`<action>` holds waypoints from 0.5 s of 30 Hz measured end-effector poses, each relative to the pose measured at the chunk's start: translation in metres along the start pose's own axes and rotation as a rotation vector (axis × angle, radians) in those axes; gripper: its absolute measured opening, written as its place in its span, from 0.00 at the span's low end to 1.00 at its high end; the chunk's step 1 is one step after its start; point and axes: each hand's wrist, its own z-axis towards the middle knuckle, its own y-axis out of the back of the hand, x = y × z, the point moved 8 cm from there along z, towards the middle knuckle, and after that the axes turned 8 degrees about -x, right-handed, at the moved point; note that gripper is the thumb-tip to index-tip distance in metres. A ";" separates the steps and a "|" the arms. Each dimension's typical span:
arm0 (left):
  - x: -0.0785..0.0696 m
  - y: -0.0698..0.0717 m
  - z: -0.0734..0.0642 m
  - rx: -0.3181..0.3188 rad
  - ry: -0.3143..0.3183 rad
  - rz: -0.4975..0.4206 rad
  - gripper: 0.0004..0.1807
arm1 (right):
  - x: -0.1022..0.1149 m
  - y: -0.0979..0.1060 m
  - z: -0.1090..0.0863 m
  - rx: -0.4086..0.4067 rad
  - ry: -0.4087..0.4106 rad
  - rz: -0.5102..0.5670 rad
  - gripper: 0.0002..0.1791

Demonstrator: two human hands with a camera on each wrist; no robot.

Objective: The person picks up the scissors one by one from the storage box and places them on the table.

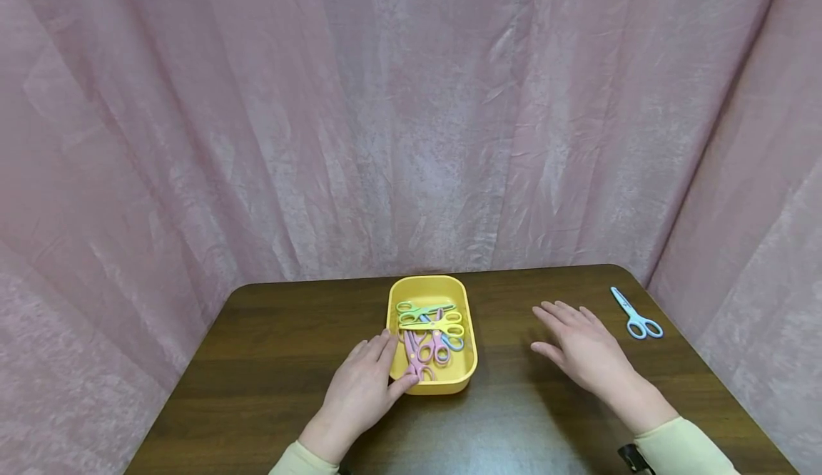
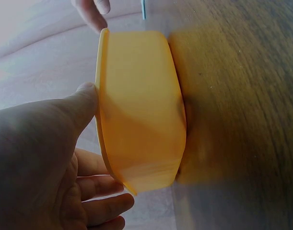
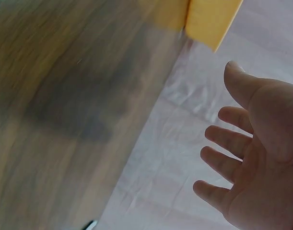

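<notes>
A yellow plastic tray (image 1: pixel 472 346) stands on the table with several pairs of children's scissors heaped inside. Among them I make out green scissors (image 1: pixel 411 316), yellow scissors (image 1: pixel 443 324) and pink scissors (image 1: pixel 417 366); parts of blue ones are covered. My left hand (image 1: pixel 362 389) rests on the tray's near left corner, its thumb on the near rim and its straight fingers along the left side. To the right, my right hand (image 1: pixel 581 350) hovers over the table with spread fingers, holding nothing. Light blue scissors (image 1: pixel 634 318) lie on the table beyond it.
The dark wooden table (image 1: pixel 276 361) has a glossy top with rounded far corners. Pink curtains (image 1: pixel 411 118) hang behind it and along both sides. A dark band (image 1: pixel 632 457) shows at the right sleeve.
</notes>
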 end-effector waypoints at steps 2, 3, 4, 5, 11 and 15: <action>0.000 0.000 0.000 0.001 0.002 0.002 0.44 | 0.009 0.000 0.003 -0.007 0.022 0.009 0.37; 0.001 0.000 0.000 0.001 0.002 0.002 0.44 | 0.014 0.000 0.005 -0.010 0.033 0.016 0.37; 0.001 -0.001 0.000 0.002 0.003 0.001 0.44 | 0.018 -0.001 0.007 -0.013 0.045 0.021 0.37; 0.001 -0.001 0.000 0.002 0.002 0.000 0.44 | 0.023 -0.002 0.008 -0.015 0.058 0.024 0.37; 0.001 -0.001 0.000 0.002 -0.003 -0.010 0.43 | 0.048 -0.004 0.016 -0.012 0.091 0.047 0.37; 0.001 -0.001 0.001 -0.005 -0.014 -0.004 0.43 | 0.062 -0.006 0.021 -0.021 0.116 0.069 0.37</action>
